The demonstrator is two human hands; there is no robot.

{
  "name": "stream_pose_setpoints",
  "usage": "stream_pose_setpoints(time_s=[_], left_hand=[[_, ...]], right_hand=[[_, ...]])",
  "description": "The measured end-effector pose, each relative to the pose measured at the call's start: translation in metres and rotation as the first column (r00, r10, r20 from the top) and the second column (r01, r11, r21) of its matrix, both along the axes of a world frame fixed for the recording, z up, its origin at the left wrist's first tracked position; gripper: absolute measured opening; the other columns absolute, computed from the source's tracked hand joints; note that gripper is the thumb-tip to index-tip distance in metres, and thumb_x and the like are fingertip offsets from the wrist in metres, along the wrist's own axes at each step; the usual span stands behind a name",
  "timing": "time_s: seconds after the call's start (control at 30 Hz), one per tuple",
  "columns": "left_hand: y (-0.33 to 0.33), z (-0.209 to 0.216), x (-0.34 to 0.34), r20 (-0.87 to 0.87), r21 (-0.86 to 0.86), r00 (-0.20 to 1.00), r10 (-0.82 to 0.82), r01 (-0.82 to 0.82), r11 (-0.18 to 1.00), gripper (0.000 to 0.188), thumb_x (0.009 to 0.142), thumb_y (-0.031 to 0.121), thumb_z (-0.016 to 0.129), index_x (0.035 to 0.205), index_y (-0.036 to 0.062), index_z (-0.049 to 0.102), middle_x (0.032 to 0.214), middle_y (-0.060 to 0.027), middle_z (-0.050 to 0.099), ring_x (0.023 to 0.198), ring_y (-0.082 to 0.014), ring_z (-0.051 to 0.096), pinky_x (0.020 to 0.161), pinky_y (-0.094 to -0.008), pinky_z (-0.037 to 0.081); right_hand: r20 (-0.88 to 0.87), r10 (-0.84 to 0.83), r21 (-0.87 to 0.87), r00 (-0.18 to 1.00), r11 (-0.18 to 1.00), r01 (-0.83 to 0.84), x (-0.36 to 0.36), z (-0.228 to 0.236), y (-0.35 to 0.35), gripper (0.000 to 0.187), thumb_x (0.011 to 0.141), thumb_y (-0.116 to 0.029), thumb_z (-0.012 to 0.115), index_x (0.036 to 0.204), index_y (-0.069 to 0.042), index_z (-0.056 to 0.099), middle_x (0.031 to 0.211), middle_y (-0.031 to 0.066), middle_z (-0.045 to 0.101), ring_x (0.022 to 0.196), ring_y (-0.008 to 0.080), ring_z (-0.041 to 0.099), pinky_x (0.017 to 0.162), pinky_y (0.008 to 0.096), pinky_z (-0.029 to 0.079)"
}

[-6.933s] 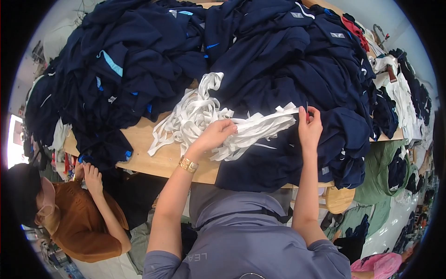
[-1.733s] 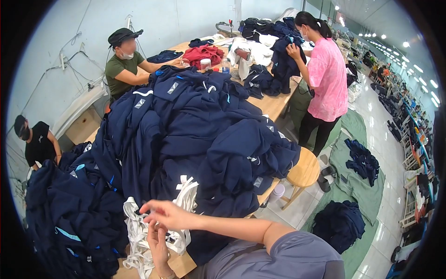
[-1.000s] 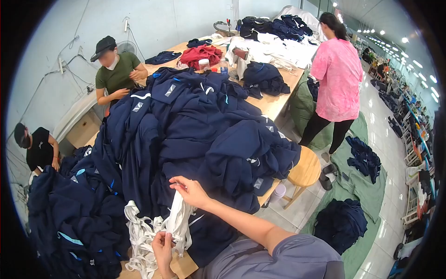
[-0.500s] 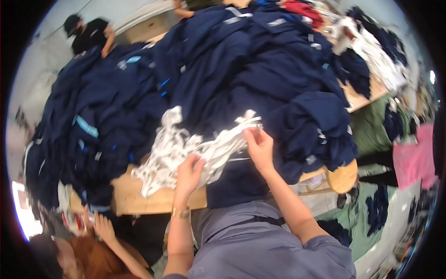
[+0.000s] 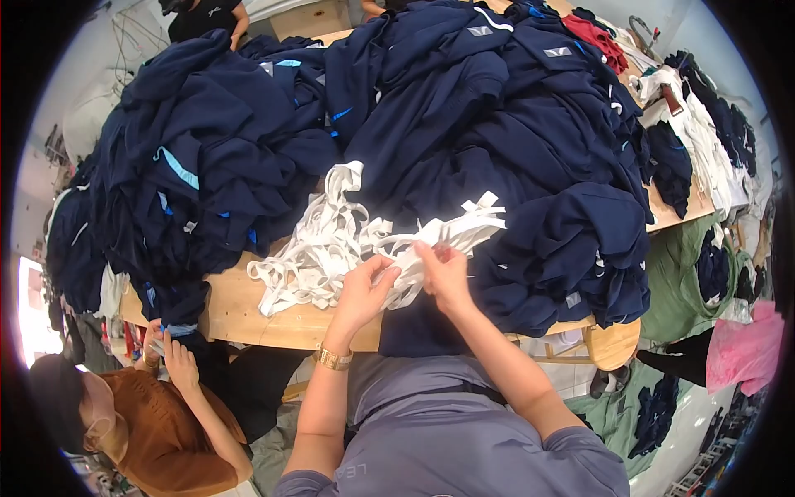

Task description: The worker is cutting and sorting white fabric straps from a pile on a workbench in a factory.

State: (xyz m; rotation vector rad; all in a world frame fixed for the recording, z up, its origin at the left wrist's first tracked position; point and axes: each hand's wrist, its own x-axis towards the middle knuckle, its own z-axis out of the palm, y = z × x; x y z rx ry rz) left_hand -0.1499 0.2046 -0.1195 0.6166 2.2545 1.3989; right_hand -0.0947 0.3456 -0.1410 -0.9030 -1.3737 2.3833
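A tangled heap of narrow white fabric strips lies at the table's near edge, partly on bare wood and partly against navy cloth. At its right side my left hand is closed, thumb and fingertips pinching among the strips. Just to the right, my right hand is closed with thumb and forefinger on a white strip. A bundle of strip ends fans out beyond the right hand. The fingertips are partly hidden by the hands and strips.
Large piles of navy garments cover most of the wooden table. White garments lie at the far right. A wooden stool stands right of me. One co-worker sits at my left; another is at the far left.
My right hand has moved left and slightly nearer, so the two hands are closer together. The view has shifted, and the co-worker at the left shows more fully.
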Motion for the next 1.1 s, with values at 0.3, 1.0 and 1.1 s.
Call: stream_pose_setpoints(time_s=[0.3,1.0,1.1], left_hand=[[-0.005,-0.001,-0.007,0.087,0.051,0.996,0.019,-0.024,0.998,0.021,0.084,0.02,0.059,0.087,-0.0011,0.059,0.069,-0.0066,0.059,0.064,-0.0107,0.051,0.061,-0.0254,0.041],[-0.007,-0.027,0.006,0.002,0.028,0.988,0.158,-0.158,0.987,0.027,0.083,0.027,0.061,0.082,-0.0007,0.06,0.065,-0.0118,0.06,0.057,-0.0155,0.055,0.056,-0.0291,0.042],[-0.008,-0.03,0.005,0.046,0.009,0.987,0.153,-0.153,0.988,0.025,0.083,0.024,0.06,0.082,-0.0009,0.059,0.067,-0.0124,0.06,0.059,-0.0167,0.055,0.058,-0.03,0.043]], right_hand=[[-0.222,-0.134,0.329,0.966,0.922,0.203,-0.009,0.013,0.05,0.024,0.082,-0.019,0.067,0.067,-0.004,0.057,0.054,-0.0082,0.044,0.044,-0.0001,0.033,0.04,0.0196,0.021],[0.077,0.45,-0.015,0.89,0.893,-0.45,0.052,-0.01,-0.009,0.048,0.096,-0.041,0.033,0.099,0.0,0.056,0.051,-0.0028,0.036,0.035,0.0043,0.025,0.032,0.0202,0.019],[0.03,0.449,-0.166,0.893,0.883,-0.439,0.046,-0.015,-0.013,0.046,0.096,-0.04,0.035,0.097,0.0,0.056,0.049,-0.0022,0.037,0.033,0.0042,0.026,0.032,0.0204,0.018]])
